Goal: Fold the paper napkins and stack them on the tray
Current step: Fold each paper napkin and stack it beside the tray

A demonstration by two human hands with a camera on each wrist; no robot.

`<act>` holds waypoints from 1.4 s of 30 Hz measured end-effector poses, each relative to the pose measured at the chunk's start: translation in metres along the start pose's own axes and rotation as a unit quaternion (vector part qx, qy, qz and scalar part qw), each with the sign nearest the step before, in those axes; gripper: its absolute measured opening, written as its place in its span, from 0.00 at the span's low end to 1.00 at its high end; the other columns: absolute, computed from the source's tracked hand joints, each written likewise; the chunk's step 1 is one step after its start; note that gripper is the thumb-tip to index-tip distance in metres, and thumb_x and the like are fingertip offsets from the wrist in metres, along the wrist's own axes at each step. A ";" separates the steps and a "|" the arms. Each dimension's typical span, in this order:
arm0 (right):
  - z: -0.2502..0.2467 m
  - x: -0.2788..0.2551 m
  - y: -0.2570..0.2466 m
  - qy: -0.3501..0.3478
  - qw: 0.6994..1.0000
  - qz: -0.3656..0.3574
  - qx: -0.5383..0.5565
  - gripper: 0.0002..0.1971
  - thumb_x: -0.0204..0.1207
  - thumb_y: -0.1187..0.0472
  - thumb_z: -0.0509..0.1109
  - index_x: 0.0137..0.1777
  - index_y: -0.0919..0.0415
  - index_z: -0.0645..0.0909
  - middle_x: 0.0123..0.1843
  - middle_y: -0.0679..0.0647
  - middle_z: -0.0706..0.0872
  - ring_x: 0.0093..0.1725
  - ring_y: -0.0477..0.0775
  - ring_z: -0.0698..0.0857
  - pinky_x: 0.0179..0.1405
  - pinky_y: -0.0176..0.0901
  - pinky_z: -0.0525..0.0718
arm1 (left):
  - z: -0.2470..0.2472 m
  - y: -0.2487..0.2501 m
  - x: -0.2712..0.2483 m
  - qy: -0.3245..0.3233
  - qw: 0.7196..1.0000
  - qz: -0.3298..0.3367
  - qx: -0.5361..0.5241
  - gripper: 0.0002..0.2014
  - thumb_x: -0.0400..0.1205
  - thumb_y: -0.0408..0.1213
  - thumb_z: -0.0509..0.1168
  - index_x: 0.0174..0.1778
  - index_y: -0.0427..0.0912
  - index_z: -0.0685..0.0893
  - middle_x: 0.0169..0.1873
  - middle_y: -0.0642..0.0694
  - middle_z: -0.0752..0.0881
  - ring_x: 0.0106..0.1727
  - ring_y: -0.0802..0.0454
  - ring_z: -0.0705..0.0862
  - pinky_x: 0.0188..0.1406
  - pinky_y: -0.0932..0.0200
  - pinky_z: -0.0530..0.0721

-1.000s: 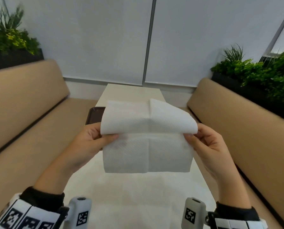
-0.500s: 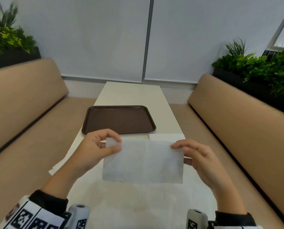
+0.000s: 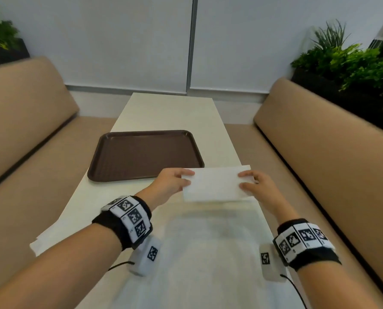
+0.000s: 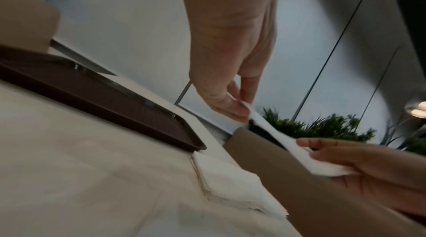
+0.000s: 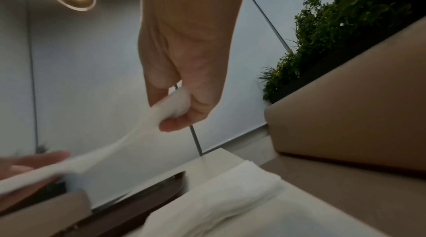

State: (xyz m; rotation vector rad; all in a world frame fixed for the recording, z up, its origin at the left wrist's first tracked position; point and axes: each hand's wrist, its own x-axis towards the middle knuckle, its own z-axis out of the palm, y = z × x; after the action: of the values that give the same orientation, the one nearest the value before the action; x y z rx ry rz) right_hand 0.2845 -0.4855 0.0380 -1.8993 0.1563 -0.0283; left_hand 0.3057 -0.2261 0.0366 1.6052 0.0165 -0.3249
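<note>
A white napkin [image 3: 215,185] is shown before a dark brown tray [image 3: 146,152] with a fine textured surface. The bench [image 3: 170,112] is cream. Black-and-white square marker patterns are carried on the wristbands [image 3: 130,217].

Napkin [image 3: 213,185] is white, folded to a long flat rectangle, held level in the air, pinched at its left end by the left hand [image 3: 171,182] and at its right end by the right hand [image 3: 256,185]; it sags a little between the two grips. Right under it on the table lies the stack [image 4: 232,184] of loose white napkins, edges slightly uneven, apart from the held one. Tray [image 3: 146,153] is dark brown, rectangular, rounded corners, raised rim, flat on the table, just past the left grip and to its left, nothing on it
</note>
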 end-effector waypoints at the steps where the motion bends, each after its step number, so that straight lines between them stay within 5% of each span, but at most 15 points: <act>1: -0.003 0.016 0.003 0.022 1.000 0.003 -0.005 0.12 0.73 0.75 0.71 0.53 0.61 0.84 0.52 0.58 0.84 0.41 0.53 0.83 0.42 0.38 0.82 | 0.007 0.000 0.016 0.012 1.000 -0.004 -0.004 0.12 0.79 0.18 0.63 0.50 0.37 0.86 0.55 0.35 0.82 0.54 0.43 0.83 0.55 0.56 0.85; 6: -0.006 0.074 0.036 0.047 0.993 0.058 -0.089 0.15 0.74 0.76 0.68 0.60 0.65 0.82 0.56 0.61 0.84 0.40 0.58 0.82 0.47 0.51 0.85 | 0.036 -0.016 0.074 0.028 0.996 -0.037 0.073 0.20 0.75 0.19 0.68 0.63 0.34 0.82 0.55 0.36 0.78 0.55 0.41 0.82 0.59 0.50 0.83; 10: 0.000 0.090 0.061 0.024 0.975 0.079 -0.204 0.18 0.76 0.74 0.66 0.65 0.63 0.80 0.55 0.60 0.83 0.35 0.53 0.80 0.26 0.34 0.77 | 0.047 -0.036 0.094 0.036 0.981 -0.040 0.187 0.22 0.74 0.21 0.70 0.65 0.35 0.82 0.51 0.38 0.79 0.46 0.43 0.83 0.44 0.59 0.80; 12: 0.003 0.095 0.071 0.012 0.968 0.072 -0.241 0.19 0.76 0.74 0.65 0.66 0.63 0.80 0.65 0.61 0.82 0.51 0.57 0.83 0.41 0.37 0.83 | 0.051 -0.044 0.100 0.039 0.971 -0.037 0.234 0.22 0.73 0.22 0.71 0.64 0.36 0.82 0.60 0.35 0.81 0.58 0.40 0.82 0.52 0.59 0.78; 15: 0.007 0.098 0.079 0.007 0.948 0.068 -0.312 0.20 0.76 0.72 0.64 0.68 0.62 0.79 0.72 0.60 0.77 0.70 0.61 0.76 0.66 0.44 0.73 | 0.056 -0.054 0.108 0.041 0.954 -0.037 0.295 0.22 0.75 0.22 0.70 0.66 0.36 0.82 0.66 0.37 0.79 0.66 0.41 0.78 0.56 0.63 0.73; 17: 0.011 0.099 0.081 0.008 0.939 0.053 -0.339 0.20 0.77 0.73 0.63 0.68 0.63 0.79 0.72 0.60 0.76 0.71 0.61 0.74 0.66 0.39 0.69 | 0.059 -0.058 0.113 0.046 0.943 -0.036 0.327 0.21 0.76 0.22 0.68 0.66 0.37 0.81 0.68 0.38 0.78 0.67 0.42 0.77 0.54 0.67 0.71; 20: 0.016 0.099 0.085 -0.003 0.919 0.036 -0.392 0.18 0.78 0.71 0.62 0.66 0.60 0.81 0.69 0.61 0.75 0.67 0.61 0.74 0.63 0.40 0.70 | 0.062 -0.060 0.114 0.027 0.908 -0.027 0.417 0.20 0.81 0.28 0.64 0.70 0.41 0.78 0.71 0.38 0.72 0.70 0.41 0.74 0.64 0.61 0.72; 24: 0.017 0.087 0.065 -0.015 0.850 0.094 -0.518 0.18 0.82 0.55 0.60 0.70 0.45 0.74 0.74 0.58 0.62 0.70 0.62 0.63 0.68 0.55 0.63 | 0.063 -0.055 0.107 0.019 0.876 -0.033 0.480 0.22 0.81 0.37 0.64 0.73 0.50 0.74 0.71 0.38 0.65 0.70 0.38 0.67 0.68 0.52 0.72; 26: 0.014 0.074 0.045 -0.022 0.850 0.078 -0.520 0.22 0.81 0.51 0.62 0.75 0.44 0.69 0.78 0.57 0.58 0.74 0.63 0.61 0.71 0.59 0.63 | 0.056 -0.045 0.096 0.021 0.891 -0.027 0.453 0.22 0.81 0.41 0.67 0.72 0.52 0.75 0.67 0.40 0.62 0.68 0.39 0.65 0.70 0.53 0.69; 29: 0.015 0.037 0.023 -0.125 0.879 -0.018 -0.459 0.23 0.79 0.48 0.67 0.72 0.50 0.73 0.71 0.54 0.72 0.72 0.59 0.71 0.71 0.55 0.70 | 0.031 -0.029 0.066 0.033 0.939 0.013 0.342 0.15 0.80 0.40 0.68 0.63 0.50 0.82 0.61 0.44 0.65 0.67 0.42 0.70 0.64 0.59 0.71; 33: 0.041 -0.028 0.020 -0.318 0.819 -0.011 -0.477 0.36 0.66 0.36 0.76 0.69 0.53 0.73 0.64 0.48 0.78 0.64 0.53 0.76 0.66 0.49 0.74 | -0.007 -0.017 -0.004 0.043 0.968 0.041 0.246 0.05 0.82 0.39 0.66 0.50 0.55 0.84 0.57 0.47 0.77 0.50 0.51 0.80 0.40 0.61 0.76; 36: 0.061 -0.053 0.030 -0.295 0.762 -0.023 -0.575 0.41 0.60 0.36 0.79 0.67 0.58 0.70 0.61 0.52 0.78 0.60 0.56 0.76 0.60 0.50 0.70 | -0.029 -0.021 -0.056 0.051 0.976 0.031 0.211 0.06 0.83 0.40 0.65 0.50 0.55 0.85 0.55 0.52 0.81 0.50 0.51 0.83 0.40 0.63 0.78; 40: 0.067 -0.065 0.033 -0.254 0.795 -0.002 -0.551 0.34 0.65 0.44 0.80 0.64 0.57 0.70 0.51 0.50 0.80 0.47 0.54 0.74 0.51 0.46 0.70 | -0.049 -0.030 -0.104 0.091 0.981 0.009 0.170 0.06 0.83 0.41 0.64 0.49 0.57 0.85 0.56 0.55 0.81 0.53 0.54 0.82 0.41 0.63 0.78; 42: 0.064 -0.071 0.025 -0.244 0.815 -0.010 -0.526 0.24 0.71 0.48 0.76 0.63 0.55 0.74 0.53 0.52 0.82 0.47 0.54 0.76 0.51 0.45 0.73 | -0.054 -0.034 -0.119 0.102 0.981 0.008 0.166 0.06 0.83 0.40 0.65 0.49 0.57 0.85 0.56 0.55 0.82 0.53 0.55 0.82 0.41 0.63 0.77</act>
State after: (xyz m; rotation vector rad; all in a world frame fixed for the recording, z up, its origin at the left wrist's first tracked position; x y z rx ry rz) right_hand 0.2182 -0.4250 -0.0023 -2.9344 -0.2694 0.6589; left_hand 0.1952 -0.1483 0.0312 1.9648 0.1122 -0.1529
